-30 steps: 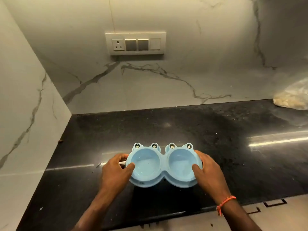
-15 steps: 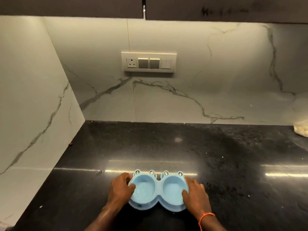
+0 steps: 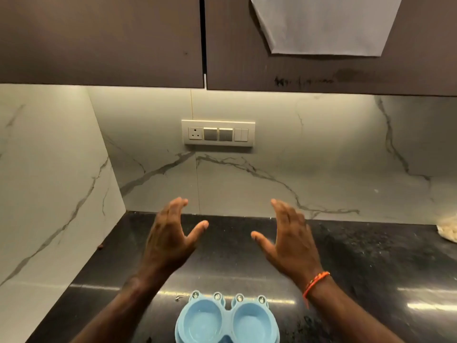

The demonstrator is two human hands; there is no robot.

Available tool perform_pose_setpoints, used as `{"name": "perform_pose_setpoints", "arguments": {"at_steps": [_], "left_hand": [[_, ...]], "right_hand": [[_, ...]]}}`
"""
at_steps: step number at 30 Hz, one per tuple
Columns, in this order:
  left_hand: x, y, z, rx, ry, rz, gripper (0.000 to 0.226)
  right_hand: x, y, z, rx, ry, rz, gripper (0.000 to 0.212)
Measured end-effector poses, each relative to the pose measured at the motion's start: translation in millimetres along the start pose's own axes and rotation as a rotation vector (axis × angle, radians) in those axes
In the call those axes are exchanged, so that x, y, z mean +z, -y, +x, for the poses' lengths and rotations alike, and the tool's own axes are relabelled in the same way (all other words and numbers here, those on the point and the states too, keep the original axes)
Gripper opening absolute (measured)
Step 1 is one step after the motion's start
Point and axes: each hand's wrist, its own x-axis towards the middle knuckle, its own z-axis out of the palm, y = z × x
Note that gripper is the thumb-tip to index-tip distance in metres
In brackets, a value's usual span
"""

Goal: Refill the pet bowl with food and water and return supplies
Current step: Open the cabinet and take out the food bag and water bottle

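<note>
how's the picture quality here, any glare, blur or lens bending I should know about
Head view: warm under-cabinet light washes the backsplash; bright streaks glare on the black counter; the left hand and right hand look slightly motion-blurred; wide-angle bending tilts the side wall.

Veined marble backsplash (image 3: 284, 154) (switch plate (image 3: 218, 133) inset) between dark cabinets (image 3: 103, 40) and black countertop (image 3: 371, 268).

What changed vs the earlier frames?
Both hands let go of the blue pet bowl and rose: left hand and right hand are now open in the air toward the upper cabinets. The bowl stays on the black counter, both cups without food.
</note>
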Motion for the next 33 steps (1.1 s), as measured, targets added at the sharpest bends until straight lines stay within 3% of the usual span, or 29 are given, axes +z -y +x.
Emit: {"name": "perform_pose_setpoints", "arguments": {"at_steps": [5,13,19,21,25,29,33], "left_hand": [[-55.5,-59.7,49.9,0.278,-0.214,0.103,0.097],[-115.2,-132.0,99.7,0.484,-0.422,0.206,0.12],[-140.1,-163.5,152.6,0.646,-0.461,0.505,0.136],[-139.7,-162.6,174.0,0.66,-0.448,0.604,0.14],[-129.0,-154.8,199.4,0.662,-0.506,0.738,0.123],[-120.9,-154.9,199.8,0.688,-0.587,0.691,0.096],[-125.4,-153.0,196.2,0.733,-0.53,0.627,0.098]], "right_hand": [[-73.0,29.5,72.6,-0.157,-0.236,-0.055,0.095],[-143.4,55.3,148.8,-0.286,-0.452,-0.243,0.109],[-163.6,61.7,201.4,-0.343,-0.471,-0.466,0.127],[-161.3,60.3,216.7,-0.346,-0.476,-0.543,0.124],[-153.6,62.1,233.1,-0.361,-0.63,-0.549,0.083],[-148.4,63.3,231.4,-0.354,-0.655,-0.566,0.083],[-148.1,64.3,224.1,-0.373,-0.628,-0.549,0.081]]}}
